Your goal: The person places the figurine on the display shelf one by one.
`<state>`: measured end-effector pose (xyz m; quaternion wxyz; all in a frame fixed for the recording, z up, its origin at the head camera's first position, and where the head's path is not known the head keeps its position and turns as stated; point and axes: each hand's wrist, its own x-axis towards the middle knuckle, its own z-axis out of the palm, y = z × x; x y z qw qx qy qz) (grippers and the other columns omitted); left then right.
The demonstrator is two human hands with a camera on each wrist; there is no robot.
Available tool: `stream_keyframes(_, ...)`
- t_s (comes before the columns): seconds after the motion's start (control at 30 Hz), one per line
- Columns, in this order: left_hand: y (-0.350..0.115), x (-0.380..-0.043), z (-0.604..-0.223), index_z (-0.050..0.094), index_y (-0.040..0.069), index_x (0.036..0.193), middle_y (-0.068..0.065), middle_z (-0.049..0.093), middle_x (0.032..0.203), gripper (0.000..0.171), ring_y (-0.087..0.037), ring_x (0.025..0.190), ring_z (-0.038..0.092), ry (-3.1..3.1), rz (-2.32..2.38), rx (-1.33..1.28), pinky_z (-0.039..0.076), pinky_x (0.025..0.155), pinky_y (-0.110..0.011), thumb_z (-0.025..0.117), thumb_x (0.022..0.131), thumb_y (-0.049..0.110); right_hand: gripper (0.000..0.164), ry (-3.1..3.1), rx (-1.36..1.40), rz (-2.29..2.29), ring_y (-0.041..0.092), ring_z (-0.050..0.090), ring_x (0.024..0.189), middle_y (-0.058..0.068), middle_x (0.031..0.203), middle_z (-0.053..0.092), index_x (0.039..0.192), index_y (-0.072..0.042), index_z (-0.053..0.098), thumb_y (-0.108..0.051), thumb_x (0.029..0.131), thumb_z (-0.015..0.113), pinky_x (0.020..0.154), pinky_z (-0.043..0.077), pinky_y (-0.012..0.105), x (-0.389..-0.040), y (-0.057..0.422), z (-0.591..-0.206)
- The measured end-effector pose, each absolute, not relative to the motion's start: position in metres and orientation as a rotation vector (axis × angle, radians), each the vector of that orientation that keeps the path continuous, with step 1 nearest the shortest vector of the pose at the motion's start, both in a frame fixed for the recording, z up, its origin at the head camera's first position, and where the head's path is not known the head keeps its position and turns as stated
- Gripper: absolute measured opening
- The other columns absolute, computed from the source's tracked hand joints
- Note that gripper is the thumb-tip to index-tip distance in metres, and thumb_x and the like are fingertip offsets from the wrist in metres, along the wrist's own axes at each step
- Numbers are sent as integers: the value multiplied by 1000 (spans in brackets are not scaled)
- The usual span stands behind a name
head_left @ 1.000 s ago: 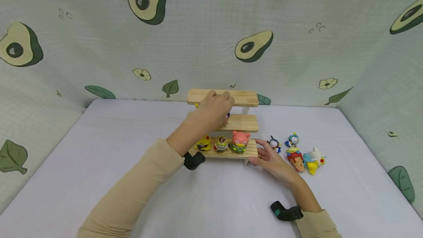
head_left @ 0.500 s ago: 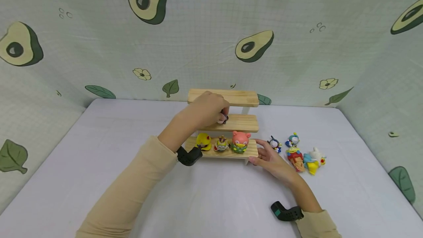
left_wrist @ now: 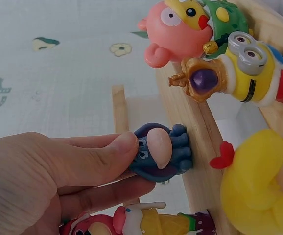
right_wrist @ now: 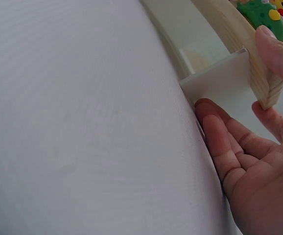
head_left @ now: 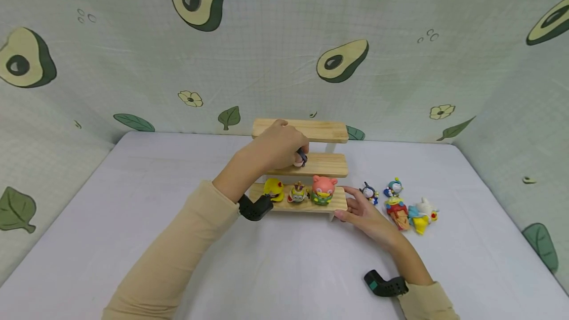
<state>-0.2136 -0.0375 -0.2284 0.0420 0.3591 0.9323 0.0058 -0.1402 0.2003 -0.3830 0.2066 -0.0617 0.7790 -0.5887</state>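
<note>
Left hand (head_left: 281, 144) pinching blue donkey (left_wrist: 162, 149) at middle shelf (head_left: 326, 164), right hand (head_left: 366, 217) gripping bottom shelf (head_left: 340, 200), 3 figures (head_left: 298, 193) aboard

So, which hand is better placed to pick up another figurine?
Probably the right hand: it holds the wooden stand but sits beside the loose figurines, while the left hand pinches the donkey figurine.

Left hand (head_left: 281, 145) grips a small dark toy (head_left: 303, 156) at the middle shelf (head_left: 326, 164). Right hand (head_left: 370, 217) holds the right end of the near shelf (head_left: 284, 207), which carries three figures (head_left: 298, 194). Further figures (head_left: 397, 214) sit right, on the table (head_left: 302, 265).
</note>
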Motion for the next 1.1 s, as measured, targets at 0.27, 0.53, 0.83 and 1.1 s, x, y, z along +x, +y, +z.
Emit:
stream_keyframes(0.27,-37,-214,-228,70,18,101,6,69,97,15,-12,95,62,2848,-5,1102,20,113,-44,63,89,24,71,2163,-173,-1644,26,50,117,23,140,40,146,-13,16,-27,91,60,92,46,31,-140,200,-383)
stream_keyframes(0.53,-36,-211,-227,71,19,99,7,70,95,14,-11,94,62,2856,-56,1140,23,112,-45,63,89,25,73,2156,-153,-1645,24,50,116,22,141,39,146,-13,16,-26,90,61,92,46,30,-140,200,-382)
stream_keyframes(0.83,-36,-210,-226,71,19,99,6,70,95,14,-12,93,62,2859,-105,1149,24,111,-46,63,89,25,72,2158,-163,-1646,24,51,115,23,140,40,146,-13,16,-27,91,61,91,46,29,-140,200,-382)
stream_keyframes(1.1,-36,-208,-226,69,19,107,7,69,102,19,-12,99,60,2850,-73,1087,20,112,-47,62,90,24,71,2160,-169,-1648,23,51,114,23,138,42,145,-13,17,-26,91,61,90,46,27,-140,200,-383)
